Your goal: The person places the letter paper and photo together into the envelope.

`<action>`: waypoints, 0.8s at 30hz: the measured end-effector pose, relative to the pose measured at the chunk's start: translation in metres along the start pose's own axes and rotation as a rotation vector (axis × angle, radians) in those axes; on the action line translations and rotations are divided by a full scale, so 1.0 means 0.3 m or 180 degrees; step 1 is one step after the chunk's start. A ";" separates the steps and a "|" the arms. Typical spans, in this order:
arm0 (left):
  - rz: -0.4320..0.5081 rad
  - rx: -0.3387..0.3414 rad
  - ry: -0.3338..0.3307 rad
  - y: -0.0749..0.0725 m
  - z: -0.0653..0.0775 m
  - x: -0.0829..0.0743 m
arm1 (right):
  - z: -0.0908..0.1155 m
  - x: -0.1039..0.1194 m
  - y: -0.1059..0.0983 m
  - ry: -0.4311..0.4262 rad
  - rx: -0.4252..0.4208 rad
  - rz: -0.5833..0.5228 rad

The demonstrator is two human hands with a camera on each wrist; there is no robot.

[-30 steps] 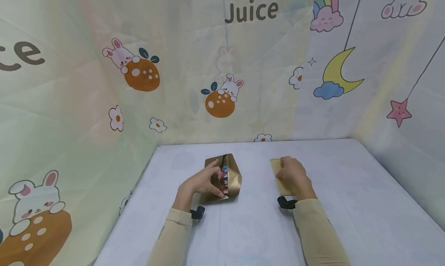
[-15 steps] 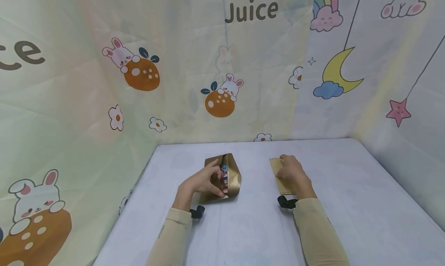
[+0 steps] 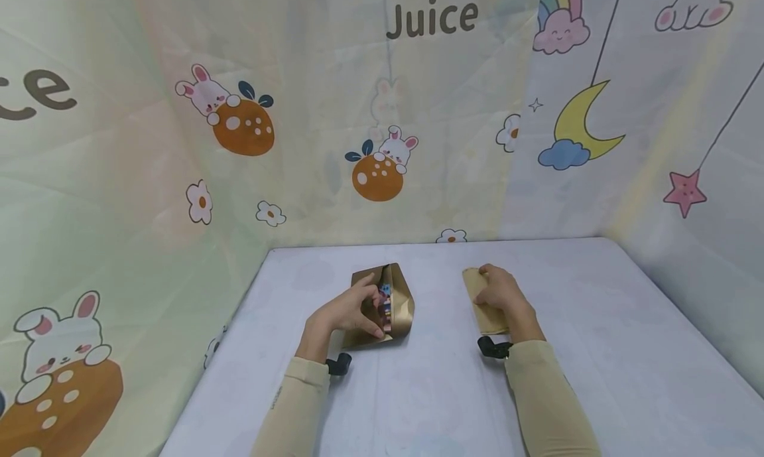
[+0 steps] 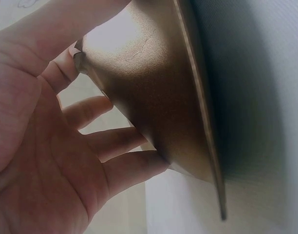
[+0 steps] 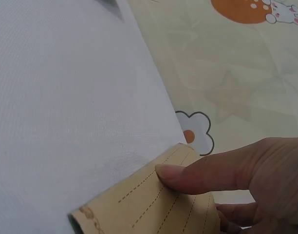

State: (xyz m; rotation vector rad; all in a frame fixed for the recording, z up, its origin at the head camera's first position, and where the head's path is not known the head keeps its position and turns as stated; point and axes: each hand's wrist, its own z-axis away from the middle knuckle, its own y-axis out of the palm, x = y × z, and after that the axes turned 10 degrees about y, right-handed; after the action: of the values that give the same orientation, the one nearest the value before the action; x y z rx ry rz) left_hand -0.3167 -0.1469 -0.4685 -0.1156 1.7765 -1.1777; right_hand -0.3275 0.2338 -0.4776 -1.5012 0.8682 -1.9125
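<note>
A gold envelope (image 3: 404, 309) stands at the left of the table, its mouth spread and its pointed flap turned to the right. My left hand (image 3: 340, 313) grips its edges, thumb at the near end and fingers at the far end. Inside the mouth shows a strip of small colourful print (image 3: 386, 308). In the left wrist view, the fingers touch the rim of the shiny envelope (image 4: 154, 83). To the right, my right hand (image 3: 506, 294) pinches a folded sheet of tan writing paper (image 3: 486, 311). Dashed lines mark this writing paper (image 5: 144, 204) in the right wrist view, with the thumb on top.
A white cloth covers the table (image 3: 430, 391). Beyond its back edge hangs a curtain (image 3: 310, 112) printed with rabbits, flowers and the word Juice. Black wrist cameras (image 3: 340, 365) sit at both wrists.
The far end of the writing paper has risen slightly with my right hand. The left hand and the envelope look the same.
</note>
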 end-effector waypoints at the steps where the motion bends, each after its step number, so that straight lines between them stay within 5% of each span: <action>1: 0.0008 -0.0002 0.0005 0.000 0.000 0.000 | 0.001 0.000 0.000 0.0000 -0.0002 -0.0009; 24: 0.0012 0.0012 -0.0065 -0.002 0.001 -0.011 | 0.002 -0.004 -0.001 0.0063 0.0093 -0.0213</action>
State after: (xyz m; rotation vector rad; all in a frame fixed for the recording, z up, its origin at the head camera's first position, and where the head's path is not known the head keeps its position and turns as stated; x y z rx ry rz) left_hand -0.3150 -0.1457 -0.4660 -0.1217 1.7560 -1.1732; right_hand -0.3267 0.2347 -0.4781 -1.5140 0.8045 -1.9827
